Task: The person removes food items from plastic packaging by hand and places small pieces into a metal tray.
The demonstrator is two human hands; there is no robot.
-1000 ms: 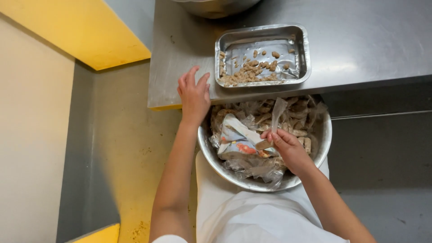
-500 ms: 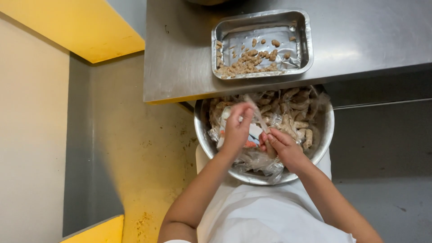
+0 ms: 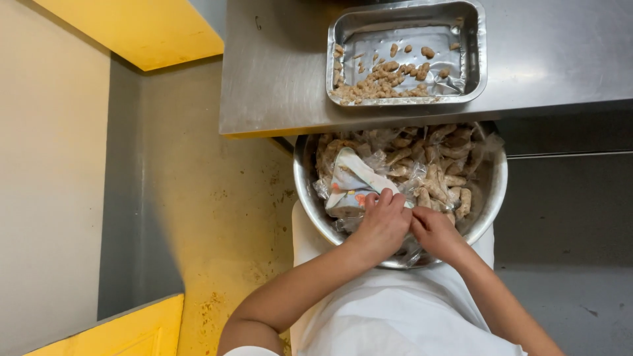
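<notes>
Looking down from the head camera, both hands are working together inside a round metal bowl [image 3: 491, 201] that is resting on the person's lap, against a white apron [image 3: 389, 316]. The left hand [image 3: 382, 224] is curling its fingers [image 3: 386, 200] down over a clear plastic bag [image 3: 359, 184], pinching its crinkled film at the near edge. The right hand [image 3: 435, 232] is pressing in just beside it, knuckle to knuckle, fingers closed on the same film, though what lies under its palm is hidden.

Just beyond the left fingertips, a pale printed label [image 3: 353, 181] is lying inside the bag: a folded, roughly triangular sheet, whitish with blue-grey and small orange patches. Beyond and to the right of both hands, pale brown breaded pieces [image 3: 442, 181] are filling the far half of the bowl, some wrapped in more clear film.

Farther out from the hands, on a steel table [image 3: 277, 79] whose edge is overhanging the bowl, a rectangular metal tray [image 3: 475, 59] is holding brown crumbs [image 3: 382, 82] heaped along its near side. Off to the left of the left arm, a yellow-stained floor [image 3: 217, 217] is showing.
</notes>
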